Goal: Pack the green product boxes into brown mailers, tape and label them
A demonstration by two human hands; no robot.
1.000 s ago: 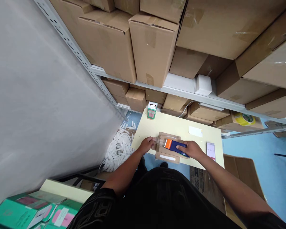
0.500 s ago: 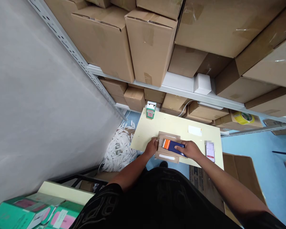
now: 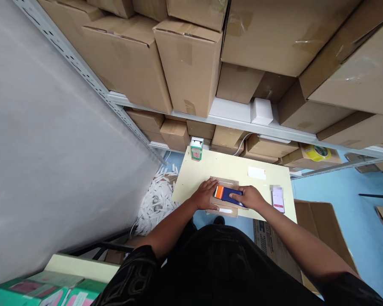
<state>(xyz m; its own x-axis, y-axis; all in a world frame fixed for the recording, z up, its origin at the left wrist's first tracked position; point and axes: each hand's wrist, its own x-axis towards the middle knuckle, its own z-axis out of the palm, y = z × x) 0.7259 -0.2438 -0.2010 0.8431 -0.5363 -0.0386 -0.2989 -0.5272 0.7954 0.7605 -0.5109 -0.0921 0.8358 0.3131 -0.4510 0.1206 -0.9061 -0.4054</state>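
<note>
A small cardboard mailer box (image 3: 225, 181) with its flaps spread lies at the front edge of the pale yellow table (image 3: 232, 163). On it rests a flat, dark blue and orange box (image 3: 228, 194); its exact kind is unclear. My right hand (image 3: 251, 198) grips the right end of this flat box, thumb on top and the other fingers hidden. At the mailer's left end, my left hand (image 3: 206, 194) lies with its fingers apart, pressing on the cardboard beside the orange end.
A phone (image 3: 278, 199) and a white paper slip (image 3: 256, 172) lie to the right on the table. A green and pink carton (image 3: 196, 148) stands at the back left corner. Shelves with cardboard boxes (image 3: 188, 68) rise behind; white strips (image 3: 156, 199) heap on the floor.
My left hand has gone from gripping the mailer's left edge to lying spread over its left end. The right hand keeps hold of the flat box. The camera view has shifted slightly.
</note>
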